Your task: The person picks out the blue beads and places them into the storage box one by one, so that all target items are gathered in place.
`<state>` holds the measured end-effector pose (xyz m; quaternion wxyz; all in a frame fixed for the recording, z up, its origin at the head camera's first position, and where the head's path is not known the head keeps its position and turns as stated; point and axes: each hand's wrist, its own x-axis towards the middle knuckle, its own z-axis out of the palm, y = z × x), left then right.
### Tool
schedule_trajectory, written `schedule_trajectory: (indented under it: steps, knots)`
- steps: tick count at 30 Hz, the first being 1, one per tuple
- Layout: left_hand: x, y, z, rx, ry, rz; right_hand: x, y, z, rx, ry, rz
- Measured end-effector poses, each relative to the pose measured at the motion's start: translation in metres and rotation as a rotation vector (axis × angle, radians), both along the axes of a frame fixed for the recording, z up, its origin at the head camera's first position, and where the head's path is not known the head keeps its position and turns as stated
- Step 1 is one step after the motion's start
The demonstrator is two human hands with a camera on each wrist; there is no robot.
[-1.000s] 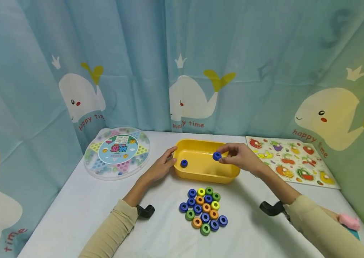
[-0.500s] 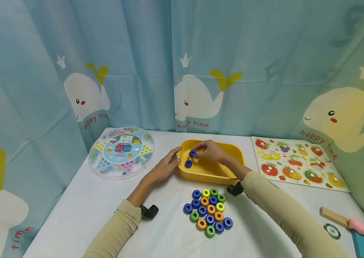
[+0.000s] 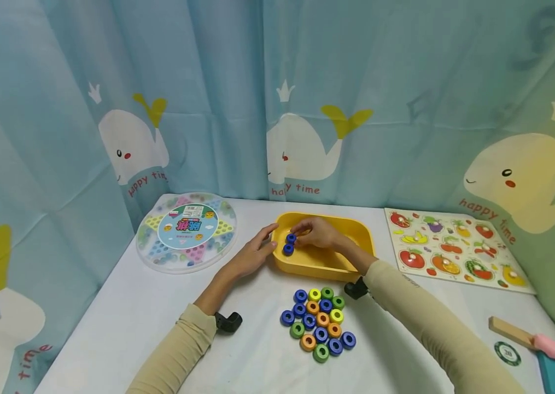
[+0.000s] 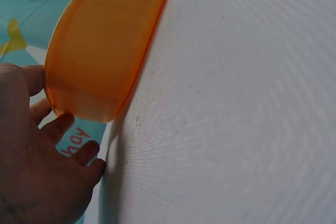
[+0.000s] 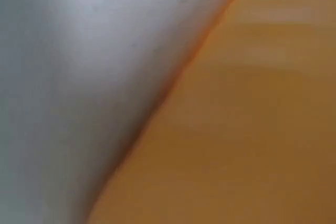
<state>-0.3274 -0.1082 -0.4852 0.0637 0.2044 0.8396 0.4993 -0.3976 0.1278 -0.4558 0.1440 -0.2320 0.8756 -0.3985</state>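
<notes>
A yellow plastic tray (image 3: 323, 270) sits on the white tabletop. My left hand (image 3: 252, 256) rests against its left end, fingers fairly straight; in the left wrist view the fingertips touch the outside of the tray wall (image 4: 100, 51). My right hand (image 3: 317, 232) reaches down inside the tray and pinches a blue ring (image 3: 291, 239). Right in front of that ring lies another blue ring (image 3: 288, 250), close to the left end. The right wrist view holds only the tray's side (image 5: 236, 140) up close, with the right hand out of sight.
Several blue, green, orange and yellow rings (image 3: 322, 319) lie grouped in front of the tray. A round Chinese checkers board (image 3: 186, 232) stands at left, a fruit puzzle board (image 3: 456, 249) at right. A wooden block (image 3: 510, 331), pink object (image 3: 551, 347) and round token (image 3: 507, 353) sit far right.
My right hand has carried the blue ring leftward across the tray and lowered it beside the other blue ring. The left hand stays at the tray's end. The head view has shifted slightly.
</notes>
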Motion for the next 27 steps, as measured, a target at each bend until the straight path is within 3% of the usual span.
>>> schedule_trajectory:
  steps: [3,6,9,12,15,19,27]
  knots:
    - [0.0,0.001,0.0,0.009,-0.002,0.005,0.005,0.01,0.012,-0.007,0.033,-0.041]
    - [0.001,0.001,0.0,0.021,0.005,-0.007,0.022,0.026,0.03,-0.032,0.076,-0.091]
    - [0.002,0.002,0.001,0.031,0.008,-0.009,0.054,0.044,0.045,-0.061,0.134,-0.105]
    - [0.002,0.003,0.001,0.046,0.008,-0.014,0.093,0.061,0.05,-0.079,0.201,-0.104]
    - [0.001,0.002,0.001,0.049,0.004,-0.032,0.134,0.077,0.045,-0.119,0.208,-0.094]
    - [0.001,0.001,0.001,0.05,0.001,-0.027,0.176,0.096,0.03,-0.105,0.127,-0.104]
    - [0.001,-0.001,0.0,0.057,-0.01,-0.011,0.224,0.107,-0.009,-0.067,-0.097,-0.118]
